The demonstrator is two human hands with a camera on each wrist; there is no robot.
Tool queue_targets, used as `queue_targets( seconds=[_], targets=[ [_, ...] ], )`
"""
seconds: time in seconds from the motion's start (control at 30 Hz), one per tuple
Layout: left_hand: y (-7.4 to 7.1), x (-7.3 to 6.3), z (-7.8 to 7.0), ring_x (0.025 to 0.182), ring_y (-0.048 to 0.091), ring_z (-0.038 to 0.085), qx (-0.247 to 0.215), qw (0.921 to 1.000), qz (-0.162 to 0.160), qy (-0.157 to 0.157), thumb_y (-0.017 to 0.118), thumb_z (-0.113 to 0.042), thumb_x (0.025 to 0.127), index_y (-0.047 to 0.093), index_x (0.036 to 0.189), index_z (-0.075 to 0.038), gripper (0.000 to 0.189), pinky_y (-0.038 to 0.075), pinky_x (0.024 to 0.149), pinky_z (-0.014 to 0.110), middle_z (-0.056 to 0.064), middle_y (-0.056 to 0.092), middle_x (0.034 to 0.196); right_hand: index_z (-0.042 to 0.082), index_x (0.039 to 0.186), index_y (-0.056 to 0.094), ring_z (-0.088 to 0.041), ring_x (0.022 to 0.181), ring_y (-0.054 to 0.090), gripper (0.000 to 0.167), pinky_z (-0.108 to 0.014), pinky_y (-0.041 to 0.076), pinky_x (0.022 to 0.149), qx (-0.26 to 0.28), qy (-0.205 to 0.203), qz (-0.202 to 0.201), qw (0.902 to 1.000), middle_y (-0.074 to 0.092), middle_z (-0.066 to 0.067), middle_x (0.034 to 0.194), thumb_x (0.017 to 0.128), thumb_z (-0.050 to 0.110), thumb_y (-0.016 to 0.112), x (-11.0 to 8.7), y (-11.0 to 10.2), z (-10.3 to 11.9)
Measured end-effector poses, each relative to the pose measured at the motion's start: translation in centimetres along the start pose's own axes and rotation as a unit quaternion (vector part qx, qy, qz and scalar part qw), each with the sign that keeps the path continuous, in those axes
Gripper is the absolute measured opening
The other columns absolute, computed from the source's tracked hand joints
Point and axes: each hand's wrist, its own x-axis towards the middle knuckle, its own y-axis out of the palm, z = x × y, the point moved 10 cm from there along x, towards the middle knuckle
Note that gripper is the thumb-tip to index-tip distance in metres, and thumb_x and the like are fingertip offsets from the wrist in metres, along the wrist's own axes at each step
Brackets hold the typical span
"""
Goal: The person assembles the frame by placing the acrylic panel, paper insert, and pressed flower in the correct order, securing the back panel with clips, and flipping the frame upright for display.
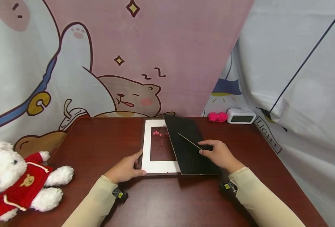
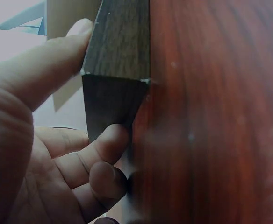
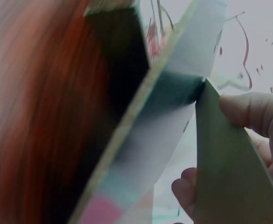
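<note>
In the head view, a dark wooden picture frame (image 1: 162, 174) lies on the table with a white mat (image 1: 146, 142) and pink dried flowers (image 1: 157, 135) showing inside. My left hand (image 1: 126, 169) grips its near left corner, thumb on one side and curled fingers on the other; the left wrist view shows the wood-grained corner (image 2: 115, 100) close up. A black backing board (image 1: 191, 160) slants over the frame's right part, hiding it. My right hand (image 1: 219, 154) pinches the board's thin stand leg (image 1: 190, 141), a tapered panel (image 3: 227, 158) in the right wrist view.
At the far right of the reddish-brown table (image 1: 107, 135) sit a pink yarn bundle (image 1: 218, 117) and a white digital clock (image 1: 241, 116). A white plush toy (image 1: 28, 179) in red clothing is at the left edge. Printed cloth (image 1: 184, 56) hangs behind.
</note>
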Motion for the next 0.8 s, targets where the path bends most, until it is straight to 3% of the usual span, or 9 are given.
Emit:
queue_targets(
  seconds=[0.2,0.37,0.67,0.8],
  targets=[
    [0.0,0.0,-0.2,0.077,0.053,0.013,0.007,0.9999,0.001,0.009,0.09,-0.031,0.084,0.033,0.163,0.002,0.103,0.046,0.07,0.031,0.0,0.059,0.088,0.015,0.13,0.076,-0.034,0.128,0.062,0.036,-0.058,0.049,0.108,0.003,0.0,0.011,0.9999,0.069,-0.013,0.138,0.094,0.02,0.079,1.2,1.8,2.9],
    [0.1,0.1,0.3,0.078,0.053,0.013,0.004,1.0,0.001,-0.004,0.091,-0.031,0.083,0.033,0.164,-0.001,0.104,0.047,0.07,0.032,0.0,0.059,0.088,0.014,0.13,0.076,-0.035,0.131,0.062,0.036,-0.057,0.049,0.108,-0.015,-0.003,0.013,0.9998,0.068,-0.014,0.139,0.094,0.02,0.079,1.8,2.7,4.4],
    [0.2,0.1,0.2,0.077,0.053,0.014,0.003,1.0,0.002,-0.002,0.091,-0.03,0.084,0.033,0.164,-0.001,0.103,0.047,0.068,0.032,0.001,0.059,0.088,0.016,0.13,0.076,-0.036,0.129,0.064,0.037,-0.056,0.052,0.104,-0.097,-0.011,0.002,0.9952,0.069,-0.016,0.136,0.094,0.023,0.079,2.2,4.5,6.8],
    [0.1,0.1,0.0,0.077,0.053,0.014,0.005,1.0,0.0,0.001,0.091,-0.03,0.083,0.033,0.164,-0.001,0.103,0.047,0.069,0.032,0.001,0.059,0.088,0.019,0.129,0.077,-0.034,0.124,0.066,0.037,-0.057,0.056,0.096,-0.142,-0.01,-0.004,0.9898,0.07,-0.016,0.132,0.093,0.026,0.08,2.3,5.0,7.5]
  ],
)
